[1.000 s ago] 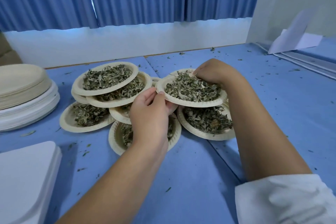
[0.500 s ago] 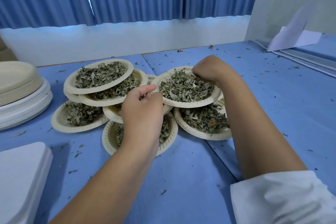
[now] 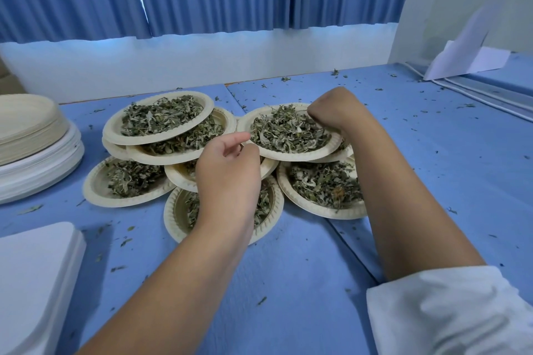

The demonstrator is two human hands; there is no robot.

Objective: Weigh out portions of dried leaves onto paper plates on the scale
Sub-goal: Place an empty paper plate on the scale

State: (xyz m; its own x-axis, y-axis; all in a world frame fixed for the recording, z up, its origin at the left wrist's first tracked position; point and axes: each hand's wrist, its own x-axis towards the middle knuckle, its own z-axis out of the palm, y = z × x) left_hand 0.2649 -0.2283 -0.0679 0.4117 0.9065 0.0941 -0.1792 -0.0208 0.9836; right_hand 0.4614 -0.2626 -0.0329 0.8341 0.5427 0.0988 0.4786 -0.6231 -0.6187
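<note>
Several paper plates of dried leaves lie overlapping on the blue table [image 3: 302, 282]. The topmost right plate [image 3: 288, 157] carries a heap of leaves [image 3: 285, 132]. My right hand [image 3: 326, 112] is bent over that plate's far right rim with its fingers curled down at the edge; the fingertips are hidden. My left hand [image 3: 227, 173] hovers over the lower middle plates, fingers loosely curled and holding nothing, one finger stretched out close to the top right plate's near rim. Another filled plate [image 3: 115, 132] tops the left pile.
A stack of empty tan plates [image 3: 26, 124] sits on white plates [image 3: 43, 167] at the left edge. White sheets [image 3: 34, 282] lie at the lower left. Folded white paper [image 3: 467, 60] and a white cable [image 3: 476, 96] are at the far right. Leaf crumbs dot the table.
My left hand has let go of the top right plate's near rim and drawn back slightly. The plate has settled onto the pile, and my right hand stays at its far rim.
</note>
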